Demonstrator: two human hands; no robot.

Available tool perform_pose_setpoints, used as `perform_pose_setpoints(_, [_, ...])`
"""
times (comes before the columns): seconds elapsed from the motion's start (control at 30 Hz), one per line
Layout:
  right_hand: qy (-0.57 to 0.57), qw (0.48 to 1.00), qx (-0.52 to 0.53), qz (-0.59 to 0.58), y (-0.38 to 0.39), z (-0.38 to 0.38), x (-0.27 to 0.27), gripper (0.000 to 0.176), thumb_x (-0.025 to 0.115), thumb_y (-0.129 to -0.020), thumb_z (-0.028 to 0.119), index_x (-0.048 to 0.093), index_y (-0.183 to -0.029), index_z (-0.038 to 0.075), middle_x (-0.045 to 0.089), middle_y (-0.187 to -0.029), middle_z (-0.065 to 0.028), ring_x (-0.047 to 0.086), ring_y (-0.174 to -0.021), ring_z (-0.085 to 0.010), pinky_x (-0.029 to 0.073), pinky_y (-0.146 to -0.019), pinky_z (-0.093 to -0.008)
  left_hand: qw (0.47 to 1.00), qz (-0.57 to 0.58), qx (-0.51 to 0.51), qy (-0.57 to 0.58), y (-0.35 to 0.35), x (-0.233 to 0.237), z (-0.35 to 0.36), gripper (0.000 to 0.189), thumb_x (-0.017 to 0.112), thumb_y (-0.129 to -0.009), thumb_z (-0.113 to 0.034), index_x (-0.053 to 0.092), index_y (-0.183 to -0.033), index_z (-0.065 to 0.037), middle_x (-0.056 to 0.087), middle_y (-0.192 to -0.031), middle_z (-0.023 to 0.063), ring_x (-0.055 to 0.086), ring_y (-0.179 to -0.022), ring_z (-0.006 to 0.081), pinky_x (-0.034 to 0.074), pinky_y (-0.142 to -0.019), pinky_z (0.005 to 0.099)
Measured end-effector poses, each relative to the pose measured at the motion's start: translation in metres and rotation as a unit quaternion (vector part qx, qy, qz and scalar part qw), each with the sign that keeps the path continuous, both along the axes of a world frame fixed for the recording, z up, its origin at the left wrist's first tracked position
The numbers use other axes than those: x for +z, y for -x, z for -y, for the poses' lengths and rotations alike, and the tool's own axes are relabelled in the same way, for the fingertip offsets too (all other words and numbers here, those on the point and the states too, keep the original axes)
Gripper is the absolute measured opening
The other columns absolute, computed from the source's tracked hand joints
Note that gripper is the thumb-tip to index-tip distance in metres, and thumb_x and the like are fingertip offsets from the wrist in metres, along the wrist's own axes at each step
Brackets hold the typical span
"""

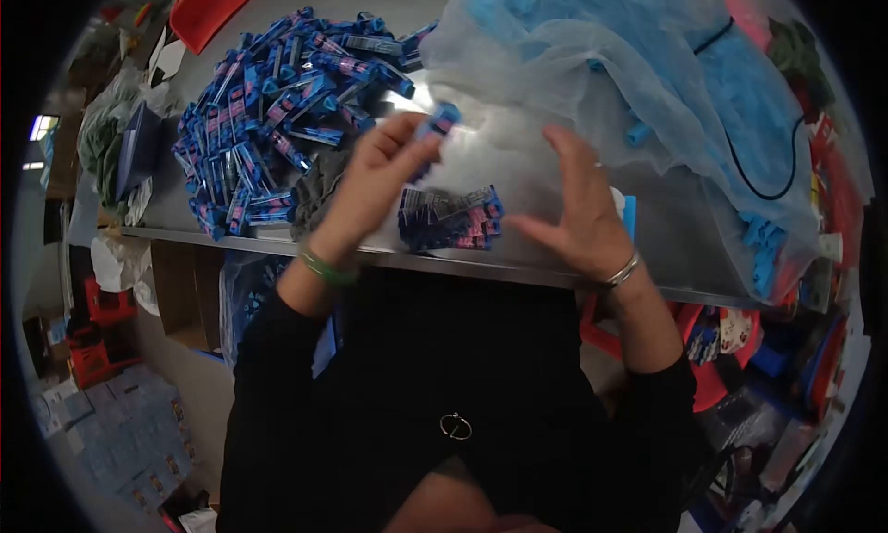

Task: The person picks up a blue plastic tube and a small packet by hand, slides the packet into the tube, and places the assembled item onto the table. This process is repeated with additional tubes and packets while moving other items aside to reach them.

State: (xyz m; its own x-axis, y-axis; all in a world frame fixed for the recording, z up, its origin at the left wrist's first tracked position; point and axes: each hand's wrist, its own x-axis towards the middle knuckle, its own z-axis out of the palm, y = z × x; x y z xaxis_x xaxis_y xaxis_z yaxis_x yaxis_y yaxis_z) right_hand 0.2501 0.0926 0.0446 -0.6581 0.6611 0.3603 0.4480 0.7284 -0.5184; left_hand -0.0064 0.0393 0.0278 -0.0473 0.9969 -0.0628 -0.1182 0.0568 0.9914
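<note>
My left hand (382, 169) pinches a small blue and pink packet (438, 121) above the metal table. My right hand (582, 205) is raised on the other side with its thumb and fingers spread, and nothing shows between them. Between and below the two hands, a stack of flat blue and pink wrappers (449, 220) lies by the table's front edge. To the left of my left hand spreads a large heap of filled blue packets (259, 107).
A clear plastic bag (592, 43) with light blue items covers the table's right side, with a black cord (740, 163) over it. A red dustpan-like tray (209, 13) lies at the back left. A dark grey cloth (317, 189) sits beside the heap. Red bins (710, 385) stand below right.
</note>
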Motion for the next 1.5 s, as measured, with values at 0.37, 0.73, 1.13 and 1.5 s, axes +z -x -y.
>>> perform_pose_setpoints(0.37, [-0.221,0.921,-0.115,0.300,-0.105,-0.118,-0.034,0.026,0.057,-0.078,0.003,0.062,-0.103,0.004,0.059,-0.108,-0.0157,0.060,-0.098,-0.0336,0.047,-0.089,-0.0452,0.577,-0.727,0.222,-0.301,0.098,0.059,-0.043,0.032,0.075,-0.077,-0.016,0.062,-0.105,-0.006,0.063,-0.090,0.0087,0.059,-0.085,0.0298,0.046,-0.075,0.0398])
perform_pose_setpoints(0.73, [-0.256,0.878,-0.102,0.392,-0.105,-0.143,-0.049,0.025,0.060,-0.080,0.008,0.059,-0.104,0.008,0.059,-0.108,-0.0170,0.059,-0.097,-0.0336,0.044,-0.088,-0.0447,0.866,-0.486,-0.021,-0.117,-0.031,-0.038,0.024,0.024,0.079,-0.070,-0.017,0.061,-0.082,-0.006,0.055,-0.078,0.0088,0.054,-0.080,0.0290,0.042,-0.071,0.0400])
perform_pose_setpoints(1.13, [0.017,0.972,-0.176,0.155,-0.068,-0.094,-0.038,0.047,0.064,-0.087,0.023,0.045,-0.125,0.002,0.062,-0.098,-0.0197,0.062,-0.083,-0.0343,0.050,-0.076,-0.0409,0.878,-0.457,-0.015,-0.144,-0.027,-0.050,0.023,0.006,0.071,-0.075,-0.008,0.066,-0.077,-0.005,0.061,-0.077,0.0078,0.056,-0.080,0.0285,0.043,-0.073,0.0397])
perform_pose_setpoints(1.5, [0.387,0.920,-0.059,0.009,-0.031,-0.061,-0.004,0.052,0.068,-0.085,0.027,0.047,-0.124,0.000,0.064,-0.093,-0.0097,0.059,-0.078,-0.0139,0.048,-0.067,-0.0287,0.930,-0.335,-0.016,-0.152,-0.018,-0.037,0.019,0.006,0.067,-0.084,-0.009,0.068,-0.088,-0.004,0.063,-0.085,0.0075,0.056,-0.083,0.0253,0.044,-0.077,0.0357])
